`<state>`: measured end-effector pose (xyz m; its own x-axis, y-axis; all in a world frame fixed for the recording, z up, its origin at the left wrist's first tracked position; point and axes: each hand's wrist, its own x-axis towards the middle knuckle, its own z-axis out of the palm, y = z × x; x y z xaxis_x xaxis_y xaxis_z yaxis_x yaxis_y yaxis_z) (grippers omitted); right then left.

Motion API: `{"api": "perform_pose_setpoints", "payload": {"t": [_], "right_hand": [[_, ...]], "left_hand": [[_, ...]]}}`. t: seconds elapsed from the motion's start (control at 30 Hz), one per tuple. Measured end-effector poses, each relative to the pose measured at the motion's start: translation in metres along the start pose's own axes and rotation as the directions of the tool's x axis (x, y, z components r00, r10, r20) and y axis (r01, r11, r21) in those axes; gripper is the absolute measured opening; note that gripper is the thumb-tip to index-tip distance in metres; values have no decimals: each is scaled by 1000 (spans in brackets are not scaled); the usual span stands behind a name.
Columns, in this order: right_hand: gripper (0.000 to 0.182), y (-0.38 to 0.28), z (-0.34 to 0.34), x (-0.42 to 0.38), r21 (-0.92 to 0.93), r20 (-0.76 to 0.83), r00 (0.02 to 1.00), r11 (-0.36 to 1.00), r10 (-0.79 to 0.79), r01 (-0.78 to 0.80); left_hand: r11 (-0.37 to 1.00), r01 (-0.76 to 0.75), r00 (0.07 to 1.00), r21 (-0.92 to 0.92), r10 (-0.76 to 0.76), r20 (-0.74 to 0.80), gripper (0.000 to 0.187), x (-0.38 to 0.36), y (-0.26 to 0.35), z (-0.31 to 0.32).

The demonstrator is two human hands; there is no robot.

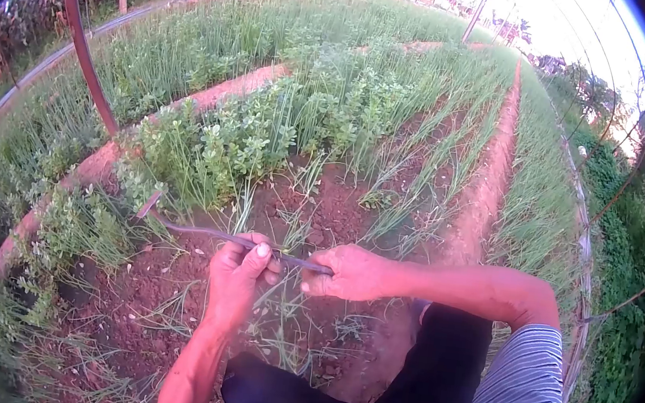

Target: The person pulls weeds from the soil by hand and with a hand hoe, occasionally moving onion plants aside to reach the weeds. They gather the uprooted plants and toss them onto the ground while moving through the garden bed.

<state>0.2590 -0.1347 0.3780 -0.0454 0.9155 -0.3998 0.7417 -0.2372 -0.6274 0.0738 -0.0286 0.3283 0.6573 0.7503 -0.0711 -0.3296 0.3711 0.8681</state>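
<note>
A small hand hoe (196, 230) with a thin, bent metal shaft lies across both my hands, above the soil. Its narrow blade (149, 204) points up at the left end, near leafy green plants. My left hand (238, 271) is closed on the middle of the shaft, with thumb and fingers pinching it. Farther right, my right hand (348, 273) wraps round the handle end, whose tip shows at the fingers. Below the hands are loose green stalks (294, 349) on bare reddish soil (124, 338).
Dense leafy weeds (242, 141) and thin upright green shoots stand ahead. A soil ridge (488, 180) runs forward on the right, another (232, 89) crosses to the left. A rusty metal post (85, 47) rises at the left. Thin hoops arch along the right edge.
</note>
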Motion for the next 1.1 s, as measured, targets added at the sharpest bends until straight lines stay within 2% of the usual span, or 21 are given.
{"api": "perform_pose_setpoints", "payload": {"t": [0.1,0.23,0.3,0.33,0.37,0.4,0.43,0.5,0.57,0.63,0.7,0.73,0.8,0.9,0.93,1.03,1.07,1.1], "right_hand": [[49,14,-13,1,10,-1,1000,1000,-7,7],[43,49,-47,-20,51,-151,987,998,48,-41],[35,76,-65,-43,294,-270,931,942,246,-164],[31,94,-71,-57,446,-342,882,882,325,-152],[27,113,-76,-72,584,-394,822,803,410,-121],[26,135,-76,-85,600,-526,730,798,437,-45],[24,161,-76,-97,606,-639,613,795,465,29],[20,246,-67,-117,680,-717,368,711,592,179],[11,323,-58,-141,766,-643,145,628,752,141],[12,381,-40,-170,844,-532,26,527,846,102],[11,455,-13,-200,890,-453,-48,449,890,-77],[13,484,7,-214,917,-390,-78,380,917,-117],[16,530,22,-222,944,-307,-124,286,944,-165],[19,575,32,-223,911,-353,-150,302,924,-281],[19,578,22,-219,934,-289,-130,250,948,-255],[21,622,-8,-204,922,-307,-54,283,950,-265],[22,628,-23,-196,959,-212,-20,204,977,-196],[20,643,-31,-189,972,-197,37,200,980,-127]], "left_hand": [[997,-4,1000,-74,4,-3,18,4,-8,-12],[981,190,970,38,-182,-161,14,2,-20,-41],[971,227,967,71,-216,-138,14,3,-32,-49],[965,247,963,87,-234,-134,14,4,-39,-53],[958,266,959,103,-252,-132,13,5,-44,-54],[950,301,950,86,-291,-113,14,7,-48,-52],[945,309,949,111,-298,-105,14,12,-54,-51],[916,366,930,166,-354,-98,13,15,-69,-51],[861,454,890,227,-429,-152,15,19,-76,-42],[858,477,878,192,-473,-72,17,19,-91,-48],[804,546,835,233,-543,-84,20,16,-100,-60],[782,568,821,257,-561,-108,23,14,-100,-59],[792,560,828,245,-544,-134,31,10,-110,-62],[777,586,810,230,-558,-179,36,-1,-116,-66],[775,592,805,222,-558,-200,38,-6,-117,-68],[778,619,756,109,-551,-353,41,-25,-117,-75],[787,610,750,93,-536,-388,44,-28,-118,-62],[784,617,741,71,-547,-389,47,-36,-116,-63]]}}
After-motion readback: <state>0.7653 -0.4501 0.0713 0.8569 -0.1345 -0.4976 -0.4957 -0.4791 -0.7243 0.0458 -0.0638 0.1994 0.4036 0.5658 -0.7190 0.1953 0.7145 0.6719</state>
